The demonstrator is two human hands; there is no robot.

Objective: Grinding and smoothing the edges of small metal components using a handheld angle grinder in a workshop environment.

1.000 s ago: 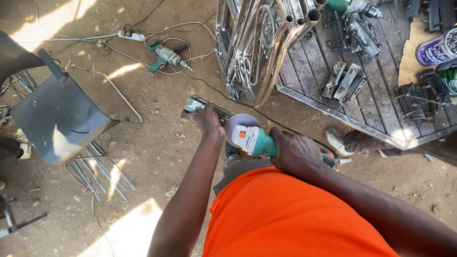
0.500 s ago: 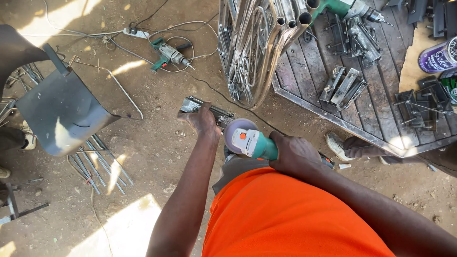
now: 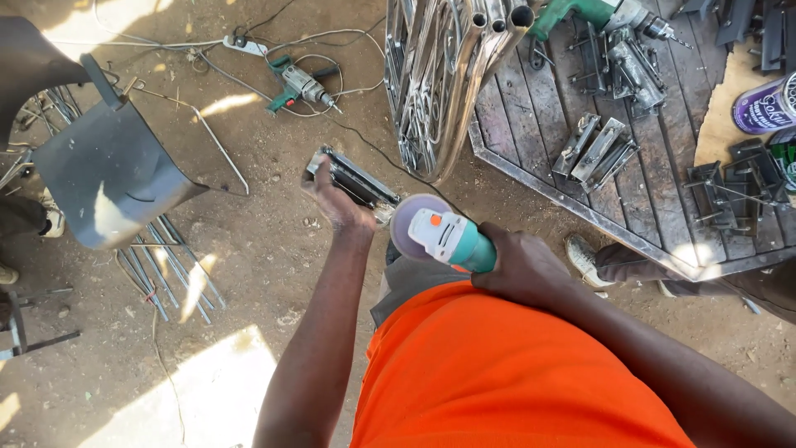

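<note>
A bent metal sheet [image 3: 108, 170] and loose rods [image 3: 166, 261] are seen on the dirt at far left. A metal bracket [image 3: 352, 178] is gripped in the left hand [image 3: 332, 195]. The grinder [image 3: 444, 236], its disc touching the bracket, is clasped firmly by the right hand [image 3: 522, 265]. A wooden table [image 3: 539, 116] stands at right.

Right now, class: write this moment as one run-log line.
left hand: holds metal bracket | right hand: grips angle grinder | disc at bracket's near end | ground: drill, rods
</note>
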